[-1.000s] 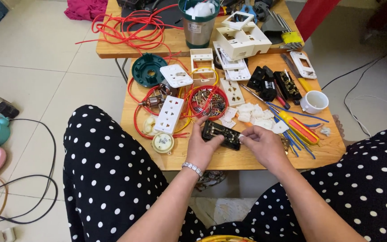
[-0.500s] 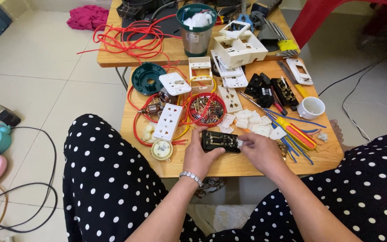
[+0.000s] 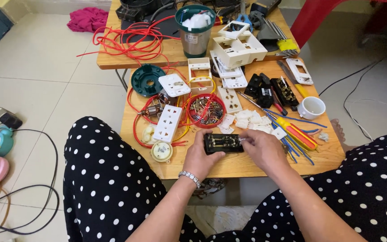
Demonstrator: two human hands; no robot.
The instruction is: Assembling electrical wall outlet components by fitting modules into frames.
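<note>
A black socket module (image 3: pixel 222 143) with metal contacts lies flat near the front edge of a low wooden table (image 3: pixel 229 168). My left hand (image 3: pixel 200 157) grips its left end and wears a silver bracelet. My right hand (image 3: pixel 260 148) pinches its right end, fingertips at the edge of the module. Just beyond the module sit a red lid of screws (image 3: pixel 205 110), a white multi-hole socket plate (image 3: pixel 167 123) and a heap of small white plastic pieces (image 3: pixel 251 120).
A yellow-and-red screwdriver (image 3: pixel 297 133), blue wires, more black modules (image 3: pixel 269 89), a white cup (image 3: pixel 312 107) and white socket frames (image 3: pixel 238 47) fill the table. Red wire (image 3: pixel 131 40) and a metal tumbler (image 3: pixel 195 29) sit behind. Cables and gadgets lie on the floor at left.
Both hands have turned the black module from tilted to level and shifted it slightly right. My head has moved closer, so the table sits lower in view.
</note>
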